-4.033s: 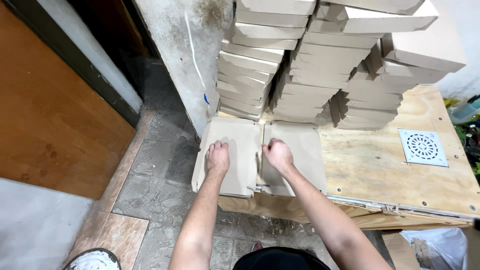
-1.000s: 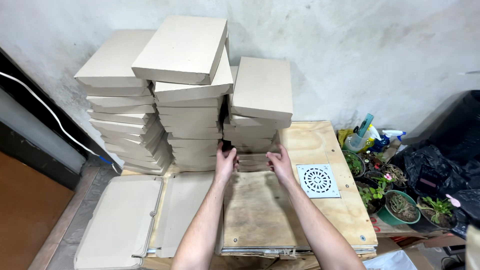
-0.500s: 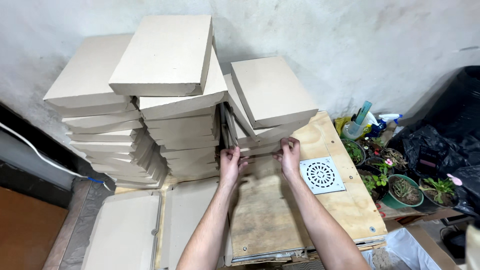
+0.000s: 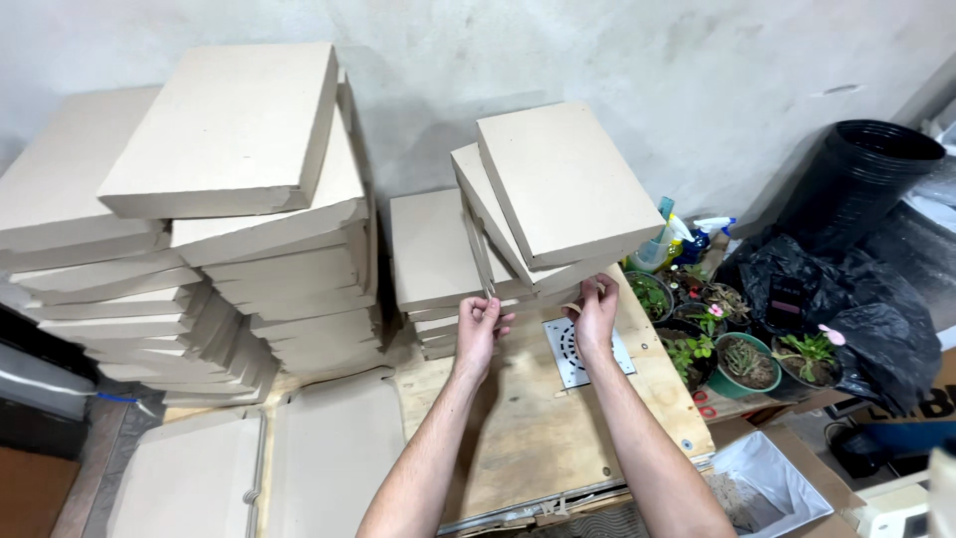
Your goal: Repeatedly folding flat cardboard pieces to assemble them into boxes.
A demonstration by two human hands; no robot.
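Both hands hold 2 flat grey cardboard boxes [image 4: 558, 194] tilted up above the plywood board [image 4: 518, 428] — the left hand [image 4: 480, 329] pinches the lower left edge, the right hand [image 4: 595, 311] grips the lower right edge. Left of the board's far end rise tall box stacks [image 4: 239, 229] — a metal drain grate [image 4: 573, 351] lies under the right hand.
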